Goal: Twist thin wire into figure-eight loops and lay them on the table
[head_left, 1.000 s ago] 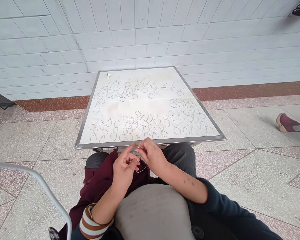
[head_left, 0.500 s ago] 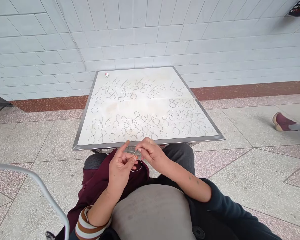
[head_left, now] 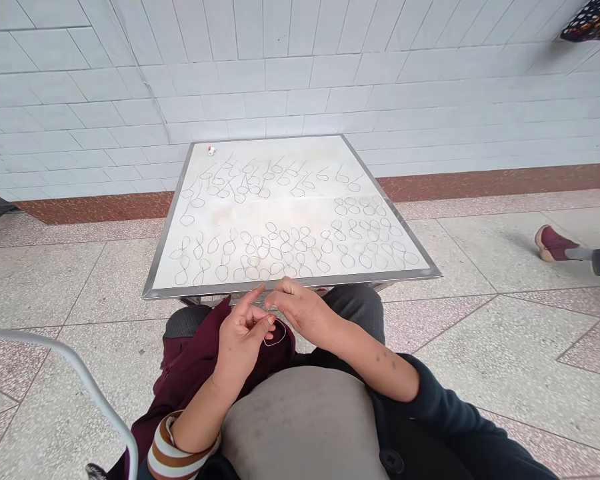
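A thin wire loop [head_left: 282,339] hangs below my fingers, over the dark red cloth on my lap. My left hand [head_left: 243,333] pinches the wire between thumb and fingertips, its index finger stretched out towards the table edge. Close against it, my right hand [head_left: 300,310] has its fingers bent down and pressed together at the wire's upper end; the fingertips are partly hidden. Ahead of both hands, the white table [head_left: 275,210] bears many bent wire pieces. Double-loop wires [head_left: 267,250] lie along the near side, and single loops with straight tails [head_left: 250,177] lie farther back.
A small white and red object [head_left: 211,151] sits at the table's far left corner. The tiled wall [head_left: 290,73] rises behind the table. At lower left curves a grey metal tube [head_left: 75,363]. Another person's shoe [head_left: 555,243] stands on the floor at right.
My right hand has shifted slightly left and turned over the wire, fingers curling further down. The left hand keeps its pinch. The view has moved a little.
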Available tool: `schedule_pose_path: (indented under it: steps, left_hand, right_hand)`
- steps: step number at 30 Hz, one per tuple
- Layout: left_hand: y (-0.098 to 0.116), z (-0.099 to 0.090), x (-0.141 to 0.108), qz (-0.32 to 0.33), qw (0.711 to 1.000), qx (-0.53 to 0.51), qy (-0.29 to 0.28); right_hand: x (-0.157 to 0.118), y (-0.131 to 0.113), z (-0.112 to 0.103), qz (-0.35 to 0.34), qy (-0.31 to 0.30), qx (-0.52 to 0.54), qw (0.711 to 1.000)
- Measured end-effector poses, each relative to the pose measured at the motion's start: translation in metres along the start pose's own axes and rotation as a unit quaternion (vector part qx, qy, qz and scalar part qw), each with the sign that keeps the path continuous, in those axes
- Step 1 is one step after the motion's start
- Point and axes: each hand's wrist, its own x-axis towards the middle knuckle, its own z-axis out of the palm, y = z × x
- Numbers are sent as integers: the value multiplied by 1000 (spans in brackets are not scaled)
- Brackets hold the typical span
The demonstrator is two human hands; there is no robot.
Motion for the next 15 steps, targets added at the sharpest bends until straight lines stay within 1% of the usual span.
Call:
schedule_pose_path:
  steps: [2, 4, 6, 7, 9, 12, 15]
  left_hand:
    - [2, -1, -1, 0, 1000, 0, 3]
    - [5, -1, -1, 1, 1000, -1, 12]
    - [8, -1, 0, 0, 1000, -2, 14]
    - [8, -1, 0, -2, 1000, -2, 12]
    - [8, -1, 1, -5, 1000, 4, 6]
    - [6, -1, 2, -1, 1000, 24, -3]
    - [4, 0, 3, -1, 999, 37, -13]
  right_hand:
    - [0, 0, -1, 14, 10, 25, 1000]
    - [0, 1, 1, 57, 36, 81, 994]
    - [-1, 3, 5, 105, 52, 146, 982]
    - [-1, 4, 7, 118, 57, 165, 978]
    - [-1, 6, 10, 110, 70, 152, 980]
    - [-1, 7, 13, 65, 98, 86, 989]
    - [0, 7, 12, 30, 94, 41, 994]
